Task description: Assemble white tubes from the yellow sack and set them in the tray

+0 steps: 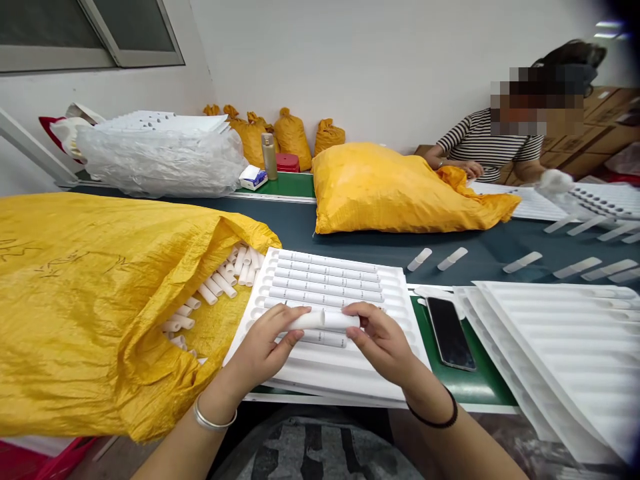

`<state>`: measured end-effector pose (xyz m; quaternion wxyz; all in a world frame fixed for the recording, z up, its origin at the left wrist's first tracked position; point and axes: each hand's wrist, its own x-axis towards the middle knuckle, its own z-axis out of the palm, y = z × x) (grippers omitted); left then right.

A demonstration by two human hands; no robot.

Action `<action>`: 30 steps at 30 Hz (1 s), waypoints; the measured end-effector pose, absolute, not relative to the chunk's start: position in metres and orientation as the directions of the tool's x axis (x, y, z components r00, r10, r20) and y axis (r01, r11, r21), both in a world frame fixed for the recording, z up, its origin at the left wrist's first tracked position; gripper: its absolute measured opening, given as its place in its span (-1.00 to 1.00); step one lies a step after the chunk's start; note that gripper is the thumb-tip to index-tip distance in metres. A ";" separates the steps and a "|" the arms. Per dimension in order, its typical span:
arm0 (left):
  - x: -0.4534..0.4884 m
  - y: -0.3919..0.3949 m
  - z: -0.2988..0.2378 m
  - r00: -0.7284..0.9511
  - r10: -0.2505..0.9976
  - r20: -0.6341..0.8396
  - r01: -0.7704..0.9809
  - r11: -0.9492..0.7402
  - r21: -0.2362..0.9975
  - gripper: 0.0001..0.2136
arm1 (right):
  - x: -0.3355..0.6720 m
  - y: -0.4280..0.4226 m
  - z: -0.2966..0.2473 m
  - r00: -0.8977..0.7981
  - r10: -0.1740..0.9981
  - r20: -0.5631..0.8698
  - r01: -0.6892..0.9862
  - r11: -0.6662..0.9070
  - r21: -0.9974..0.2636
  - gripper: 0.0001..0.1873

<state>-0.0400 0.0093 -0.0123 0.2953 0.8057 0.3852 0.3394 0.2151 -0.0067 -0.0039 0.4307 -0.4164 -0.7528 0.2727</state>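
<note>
Over a white grooved tray (345, 378), my left hand (266, 341) pinches a plain white tube (307, 321) between thumb and fingers. My right hand (384, 339) grips a second white tube (340, 321) in the same way. The two tubes lie in one line, and their ends meet between my hands; I cannot tell how far one goes into the other. Beneath them, several white tubes with small printed marks (327, 274) rest in the tray's grooves. To the left, many short white tubes (213, 288) spill inside the mouth of a yellow sack (75, 267).
A phone (451, 333) lies right of the tray, beside stacked white trays (560, 347). Translucent tubes (523, 262) lie on the dark conveyor belt (295, 223). Across it are another yellow sack (390, 190), a plastic-wrapped stack (160, 157) and a person in a striped shirt (513, 153).
</note>
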 end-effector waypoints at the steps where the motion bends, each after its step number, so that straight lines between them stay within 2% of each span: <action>1: -0.040 0.009 -0.010 0.479 0.816 0.324 0.449 -0.545 0.709 -0.65 | 0.211 -0.004 -0.002 -0.281 0.840 0.465 0.365 0.541 -0.758 -0.73; 3: -0.042 0.007 -0.006 0.490 0.804 0.337 0.503 -0.576 0.644 -0.65 | 0.208 0.001 0.001 -0.334 0.783 0.524 0.349 0.620 -0.703 -0.71; 6: -0.042 0.001 -0.001 0.523 0.775 0.355 0.539 -0.623 0.567 -0.63 | 0.211 0.005 0.006 -0.444 0.720 0.533 0.340 0.686 -0.643 -0.69; 10: -0.041 -0.005 0.003 0.517 0.747 0.418 0.554 -0.664 0.502 -0.65 | 0.211 0.004 0.005 -0.427 0.763 0.486 0.373 0.638 -0.674 -0.69; 14: -0.040 -0.006 0.007 0.528 0.673 0.518 0.589 -0.729 0.348 -0.64 | 0.208 0.000 0.000 -0.341 0.896 0.285 0.365 0.405 -0.838 -0.72; 16: -0.039 -0.004 0.010 0.549 0.620 0.561 0.603 -0.758 0.247 -0.61 | 0.204 -0.002 0.000 -0.318 0.940 0.120 0.249 0.205 -0.947 -0.69; 18: -0.037 -0.002 0.011 0.585 0.569 0.577 0.597 -0.784 0.168 -0.58 | 0.200 -0.002 0.001 -0.338 0.941 -0.018 0.126 0.026 -0.992 -0.65; 19: -0.036 -0.001 0.011 0.599 0.551 0.581 0.589 -0.795 0.147 -0.55 | 0.198 -0.002 0.002 -0.347 0.937 -0.045 0.094 -0.013 -0.995 -0.65; 21: -0.032 -0.002 0.009 0.608 0.539 0.583 0.575 -0.805 0.145 -0.47 | 0.195 -0.002 0.005 -0.347 0.937 -0.024 0.091 0.009 -0.996 -0.65; 25: -0.023 -0.013 -0.002 0.596 0.586 0.549 0.562 -0.793 0.236 -0.36 | 0.193 -0.006 0.008 -0.406 0.914 0.029 0.158 0.101 -0.982 -0.62; 27: -0.022 -0.018 -0.010 0.627 0.608 0.487 0.540 -0.790 0.291 -0.35 | 0.192 -0.008 0.005 -0.497 0.868 0.007 0.271 0.163 -0.949 -0.64; 28: -0.022 -0.019 -0.014 0.649 0.617 0.445 0.534 -0.786 0.311 -0.34 | 0.191 -0.008 0.001 -0.549 0.836 0.007 0.356 0.242 -0.903 -0.69; 30: -0.030 -0.016 -0.023 0.675 0.649 0.352 0.557 -0.761 0.334 -0.34 | 0.192 0.001 -0.008 -0.581 0.814 -0.018 0.558 0.382 -0.737 -0.82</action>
